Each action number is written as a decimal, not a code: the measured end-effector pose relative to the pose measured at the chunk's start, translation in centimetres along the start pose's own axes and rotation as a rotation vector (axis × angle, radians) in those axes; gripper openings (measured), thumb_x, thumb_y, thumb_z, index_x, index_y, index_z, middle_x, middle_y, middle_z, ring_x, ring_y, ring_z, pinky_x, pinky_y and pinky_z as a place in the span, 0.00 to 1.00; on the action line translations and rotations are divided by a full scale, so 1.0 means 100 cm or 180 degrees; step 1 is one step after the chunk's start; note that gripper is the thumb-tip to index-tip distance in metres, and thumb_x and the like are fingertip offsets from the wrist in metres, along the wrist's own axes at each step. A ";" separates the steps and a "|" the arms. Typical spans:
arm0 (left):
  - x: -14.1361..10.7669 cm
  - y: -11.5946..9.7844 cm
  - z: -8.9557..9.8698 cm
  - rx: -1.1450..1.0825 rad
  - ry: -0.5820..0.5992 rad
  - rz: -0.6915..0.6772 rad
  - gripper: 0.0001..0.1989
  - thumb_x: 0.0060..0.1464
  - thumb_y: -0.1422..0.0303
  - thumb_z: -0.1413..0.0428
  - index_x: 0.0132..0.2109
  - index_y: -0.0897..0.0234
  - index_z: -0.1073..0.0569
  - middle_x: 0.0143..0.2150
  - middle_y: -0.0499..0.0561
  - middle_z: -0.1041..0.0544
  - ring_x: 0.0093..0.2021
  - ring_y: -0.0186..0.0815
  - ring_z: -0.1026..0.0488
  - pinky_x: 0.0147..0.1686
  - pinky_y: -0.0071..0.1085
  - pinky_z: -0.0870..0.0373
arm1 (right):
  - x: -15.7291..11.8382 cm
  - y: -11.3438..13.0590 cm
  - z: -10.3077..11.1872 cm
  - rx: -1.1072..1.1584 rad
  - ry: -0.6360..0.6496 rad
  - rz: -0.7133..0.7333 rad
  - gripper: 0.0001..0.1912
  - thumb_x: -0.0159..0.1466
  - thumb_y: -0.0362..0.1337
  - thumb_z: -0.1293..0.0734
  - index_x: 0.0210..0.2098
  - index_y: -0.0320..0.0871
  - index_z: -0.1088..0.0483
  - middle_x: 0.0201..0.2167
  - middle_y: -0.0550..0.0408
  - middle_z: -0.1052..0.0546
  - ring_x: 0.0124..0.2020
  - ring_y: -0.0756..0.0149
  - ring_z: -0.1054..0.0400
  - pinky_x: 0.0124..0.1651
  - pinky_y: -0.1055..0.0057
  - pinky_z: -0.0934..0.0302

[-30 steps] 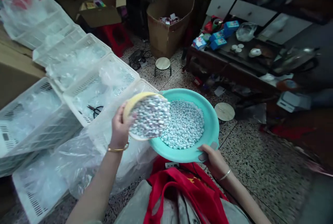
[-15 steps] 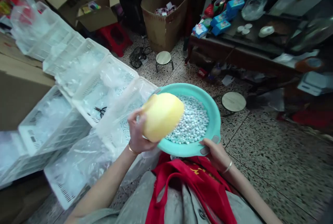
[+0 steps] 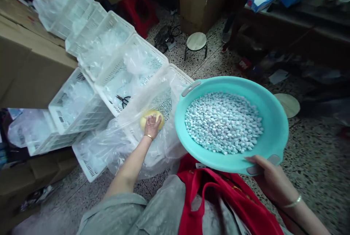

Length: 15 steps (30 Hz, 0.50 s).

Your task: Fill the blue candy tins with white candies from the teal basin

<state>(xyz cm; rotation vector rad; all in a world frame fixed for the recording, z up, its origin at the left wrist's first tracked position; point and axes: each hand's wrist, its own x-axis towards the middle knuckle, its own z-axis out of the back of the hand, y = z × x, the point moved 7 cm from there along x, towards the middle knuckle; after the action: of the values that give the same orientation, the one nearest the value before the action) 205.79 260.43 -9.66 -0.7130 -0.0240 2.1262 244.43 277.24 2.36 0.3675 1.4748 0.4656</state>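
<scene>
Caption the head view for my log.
Left hand on yellow bowl in plastic-lined crate; right hand gripping turquoise basin of pale pellets.

The speckled floor (image 3: pixel 319 147) bears a round-topped stool (image 3: pixel 196 42) on thin legs. Toward the floor's far edge stand a red stool (image 3: pixel 140 13) and a cardboard box (image 3: pixel 194 7), with tangled black cables (image 3: pixel 164 37) lying near them; a pale sheet (image 3: pixel 278 77) lies farther right.

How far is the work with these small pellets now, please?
Partly done, it seems: the turquoise basin already holds a broad layer of pellets. In hand: the left hand has the yellow bowl in the plastic-lined crate; the right hand holds the basin. Probably left: the loose pellets in that crate; how many, I cannot tell.
</scene>
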 end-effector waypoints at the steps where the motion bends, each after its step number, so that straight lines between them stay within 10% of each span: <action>1: -0.004 0.004 -0.009 0.0028 -0.0033 0.0160 0.27 0.52 0.77 0.49 0.59 0.56 0.31 0.63 0.62 0.39 0.64 0.54 0.47 0.64 0.53 0.59 | 0.000 -0.001 0.001 -0.0007 -0.0044 -0.0057 0.16 0.38 0.31 0.26 0.25 0.44 0.33 0.19 0.66 0.33 0.17 0.76 0.43 0.16 0.78 0.43; 15: -0.005 0.031 -0.043 -0.1528 -0.0854 0.3426 0.36 0.40 0.62 0.39 0.58 0.57 0.37 0.55 0.60 0.37 0.57 0.56 0.37 0.53 0.47 0.42 | 0.001 -0.010 0.017 -0.0336 -0.0306 -0.0187 0.17 0.37 0.33 0.24 0.25 0.46 0.32 0.19 0.62 0.30 0.19 0.67 0.35 0.19 0.70 0.34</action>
<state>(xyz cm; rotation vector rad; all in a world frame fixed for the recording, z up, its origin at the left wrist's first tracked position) 205.86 257.11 -13.83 -0.7979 -0.3823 3.3069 246.16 276.49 1.90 0.2586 1.3583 0.4705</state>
